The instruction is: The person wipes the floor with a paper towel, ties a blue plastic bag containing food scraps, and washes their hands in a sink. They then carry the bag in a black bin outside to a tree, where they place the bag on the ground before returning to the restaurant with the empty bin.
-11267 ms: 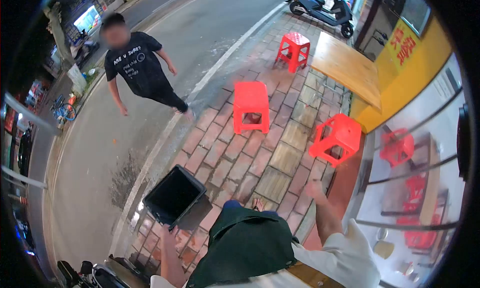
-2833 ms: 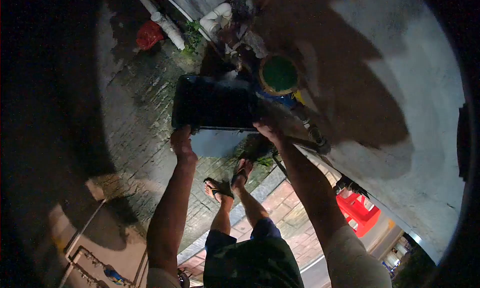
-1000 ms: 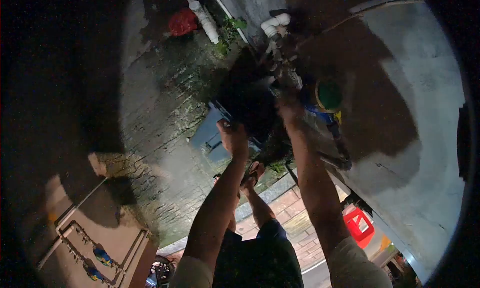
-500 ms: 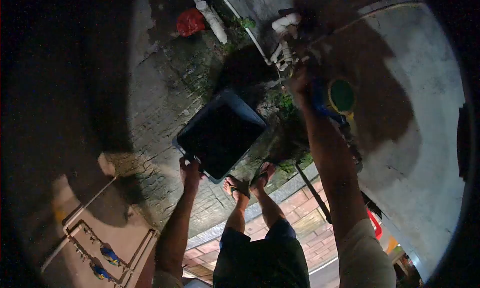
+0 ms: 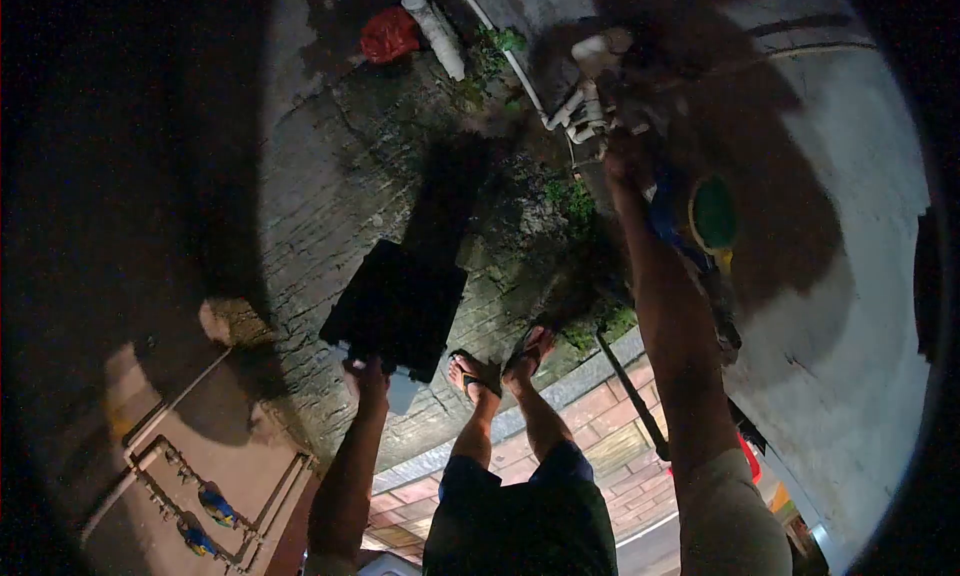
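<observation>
My left hand (image 5: 367,379) is closed on the rim of a dark rectangular tub (image 5: 405,306). The tub is tilted over the rough ground in front of my feet, and it is too dark to make out its inside. My right arm stretches up along the wall, with my right hand (image 5: 624,161) in shadow at the white pipe fittings (image 5: 590,111). Its fingers are too dark to make out. Close to my right forearm is a water meter with a green round lid (image 5: 714,213) and a blue body.
A red plastic bag (image 5: 390,35) lies by a thick white pipe (image 5: 435,34). Weeds (image 5: 570,204) grow along the wall's foot. A black pipe (image 5: 634,396) slants down right of my feet (image 5: 478,374). More meters (image 5: 215,508) and pipes are on the left wall.
The tub has tipped and swung down to the left in my left hand, so its open inside no longer faces me. My right hand stays at the fittings; the view has shifted slightly.
</observation>
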A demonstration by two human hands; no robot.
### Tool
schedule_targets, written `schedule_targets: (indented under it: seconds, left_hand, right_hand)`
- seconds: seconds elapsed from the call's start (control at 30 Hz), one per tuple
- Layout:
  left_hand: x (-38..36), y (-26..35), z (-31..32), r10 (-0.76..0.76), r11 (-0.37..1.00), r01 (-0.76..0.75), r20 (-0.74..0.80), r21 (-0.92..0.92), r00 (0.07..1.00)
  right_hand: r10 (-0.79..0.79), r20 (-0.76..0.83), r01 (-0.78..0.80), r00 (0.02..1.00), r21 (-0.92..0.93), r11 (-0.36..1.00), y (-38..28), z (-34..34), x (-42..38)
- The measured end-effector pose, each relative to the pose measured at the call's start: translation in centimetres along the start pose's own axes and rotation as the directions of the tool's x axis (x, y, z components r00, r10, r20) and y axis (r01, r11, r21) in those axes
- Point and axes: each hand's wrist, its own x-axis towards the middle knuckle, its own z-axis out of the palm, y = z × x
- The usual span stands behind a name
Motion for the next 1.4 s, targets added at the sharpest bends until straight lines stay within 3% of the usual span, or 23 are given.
schedule_targets:
  seconds: [0.03, 0.07, 0.1, 0.13, 0.2, 0.23, 0.3, 0.37, 0.43, 0.53, 0.57, 0.63, 0.67, 0.77, 0.83, 0.93, 1.0, 1.03, 1.17, 1.4]
  left_hand:
    - [2.0, -0.1, 2.0, 0.012, 1.000, -0.012, -0.015, -0.007, 1.000]
    - [3.9, -0.1, 3.8, 0.070, 0.980, -0.066, 0.015, -0.190, 0.997]
    - [8.0, -1.0, 5.6, 0.066, 0.967, -0.041, 0.090, -0.251, 0.994]
    - [12.1, -1.9, 7.4, 0.062, 0.952, -0.009, 0.165, -0.307, 0.984]
    - [15.8, -0.8, 11.5, 0.032, 0.986, 0.002, 0.202, -0.167, 0.979]
    - [13.3, 2.4, 14.3, 0.090, 0.992, -0.079, 0.118, -0.096, 0.989]
    - [10.2, 6.2, 17.7, 0.066, 0.984, -0.043, 0.129, -0.173, 0.989]
    - [11.9, 6.2, 20.0, 0.036, 0.962, 0.011, 0.166, -0.274, 0.985]
    - [15.1, 4.8, 21.0, 0.022, 0.942, 0.058, 0.233, -0.331, 0.972]
    - [14.1, 8.0, 20.8, 0.041, 0.979, 0.030, 0.338, -0.204, 0.940]
    - [14.9, 8.6, 21.2, 0.068, 0.968, 0.019, 0.332, -0.251, 0.941]
    - [16.7, 9.3, 23.0, 0.099, 0.941, 0.021, 0.334, -0.337, 0.937]
    - [17.2, 9.2, 24.2, 0.109, 0.924, 0.029, 0.335, -0.381, 0.936]
    - [15.4, 13.1, 28.2, 0.037, 0.983, 0.023, 0.312, -0.184, 0.949]
    - [13.7, 14.8, 30.8, 0.160, 0.987, -0.153, 0.239, -0.049, 0.958]
    - [19.1, 13.7, 35.4, 0.144, 0.986, -0.163, 0.336, 0.031, 0.931]
    - [18.9, 13.6, 36.6, 0.116, 0.987, -0.147, 0.360, 0.061, 0.926]
    - [14.7, 15.7, 35.8, 0.131, 0.983, -0.165, 0.320, 0.080, 0.938]
    - [9.6, 17.0, 34.6, 0.247, 0.939, -0.299, 0.277, 0.168, 0.929]
    - [12.1, 16.0, 30.6, 0.137, 0.918, -0.239, 0.310, 0.316, 0.941]
  right_hand:
    - [0.015, 0.020, -0.016, 1.000, 0.076, 0.997, 1.6, 0.0, 0.5]
    - [0.026, 0.043, -0.033, 0.999, 0.150, 0.988, 3.1, -0.4, 0.8]
    - [0.034, 0.068, -0.048, 0.997, 0.222, 0.974, 4.0, -0.9, 1.0]
    - [0.067, 0.101, -0.081, 0.993, 0.150, 0.985, 4.4, -1.7, 1.0]
    - [0.135, 0.164, -0.137, 0.977, 0.004, 0.991, 4.0, -4.0, 0.1]
    - [0.174, 0.189, -0.164, 0.966, -0.069, 0.984, 3.8, -5.5, -0.2]
    - [0.192, 0.156, -0.169, 0.969, -0.150, 0.974, 4.1, -8.1, -0.4]
    - [0.148, 0.064, -0.138, 0.987, -0.136, 0.981, 4.8, -11.1, -0.5]
    - [0.111, 0.014, -0.111, 0.994, 0.266, 0.958, 5.1, -14.8, 0.0]
    - [0.127, -0.029, -0.051, 0.991, 0.811, 0.583, 4.9, -19.1, 1.0]
    - [0.128, -0.049, -0.017, 0.991, 0.883, 0.470, 5.0, -19.6, 1.0]
    - [0.151, -0.264, 0.187, 0.953, 0.900, 0.394, 5.9, -17.3, 0.8]
    - [0.092, -0.237, 0.158, 0.967, 0.843, 0.514, 6.9, -19.4, 1.0]
    - [-0.131, -0.146, 0.183, 0.981, 0.449, 0.874, 8.6, -17.9, 1.2]
    - [-0.058, -0.134, 0.135, 0.989, 0.686, 0.715, 9.1, -12.7, 1.6]
    - [-0.061, -0.227, 0.183, 0.972, 0.569, 0.802, 7.6, -17.5, 0.3]
    - [-0.081, -0.295, 0.215, 0.952, 0.456, 0.864, 6.9, -22.1, 0.0]
    - [-0.084, -0.304, 0.217, 0.949, 0.434, 0.875, 7.0, -22.6, 0.2]
    - [-0.081, -0.275, 0.195, 0.958, 0.420, 0.886, 6.7, -22.3, 0.3]
    - [-0.042, -0.246, 0.159, 0.968, 0.477, 0.865, 6.1, -21.5, 0.3]
